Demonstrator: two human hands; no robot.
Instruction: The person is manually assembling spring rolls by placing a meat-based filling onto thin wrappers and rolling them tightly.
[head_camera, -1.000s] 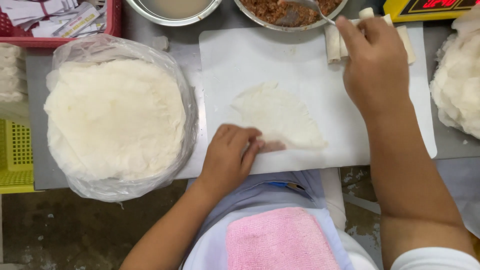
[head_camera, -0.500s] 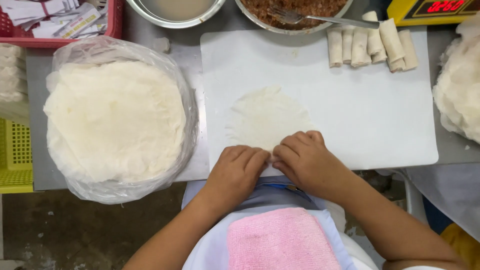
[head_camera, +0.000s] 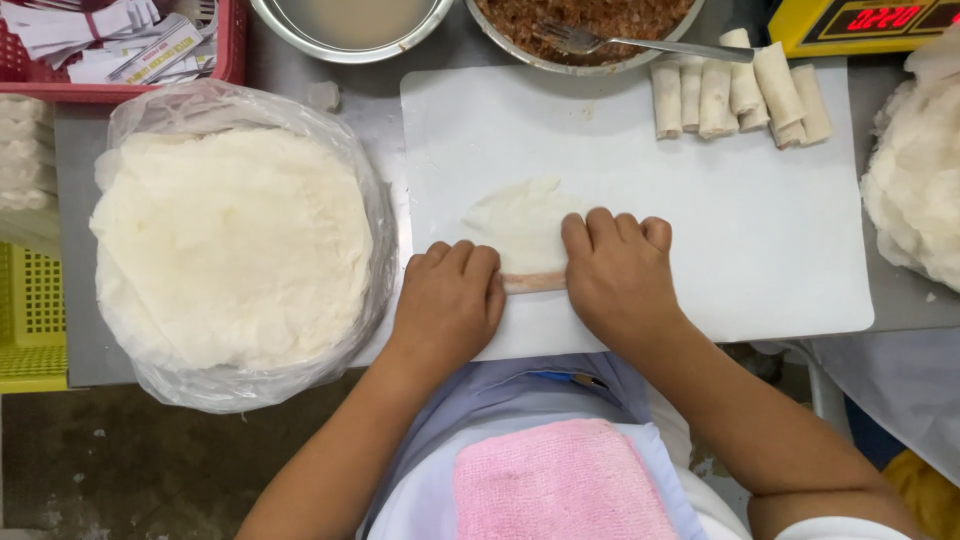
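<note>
Hands have moved up the white cutting board (head_camera: 760, 250) — the left hand (head_camera: 447, 300) and right hand (head_camera: 617, 268) now lie palm-down with curled fingers on the wrapper (head_camera: 520, 225), its near edge rolled into a tube. A moment ago it lay a flat round; rolling looks about half done, short of the finished rolls (head_camera: 740, 95)

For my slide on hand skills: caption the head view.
Both hands, left and right, roll a thin wrapper on a white board.

wrapper stack in plastic bag (head_camera: 235, 240) 9 o'clock | finished rolls (head_camera: 740, 95) 1 o'clock | filling bowl with fork (head_camera: 590, 25) 12 o'clock | pink towel (head_camera: 560, 480) 6 o'clock | red basket (head_camera: 120, 45) 11 o'clock
</note>
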